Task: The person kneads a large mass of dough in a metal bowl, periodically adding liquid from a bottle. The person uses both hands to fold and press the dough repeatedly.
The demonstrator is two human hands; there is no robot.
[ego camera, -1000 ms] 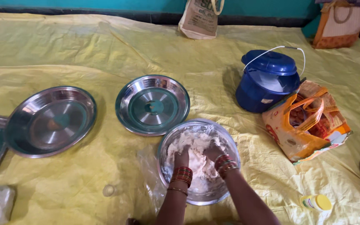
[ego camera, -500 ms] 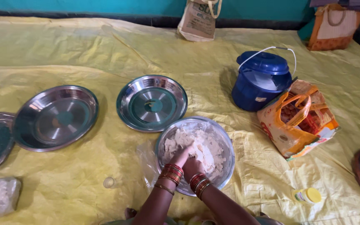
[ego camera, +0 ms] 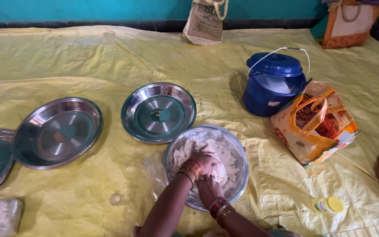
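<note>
Both hands are buried in pale crumbly dough [ego camera: 224, 154] inside the round steel bowl [ego camera: 238, 150]: left hand [ego camera: 206, 163] fisted, pressing down, right hand [ego camera: 208, 188] curled under it, gripping dough.

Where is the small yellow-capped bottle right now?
In the head view, the small yellow-capped bottle lies on the yellow sheet at lower right, below the orange bag.

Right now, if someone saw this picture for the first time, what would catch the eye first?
First, the two hands, left hand and right hand, pressed into pale dough in a steel bowl at the bottom centre, on a yellow sheet. Next, two shiny steel plates to the bowl's left. On the right stand a blue lidded pot and an orange bag.
</note>
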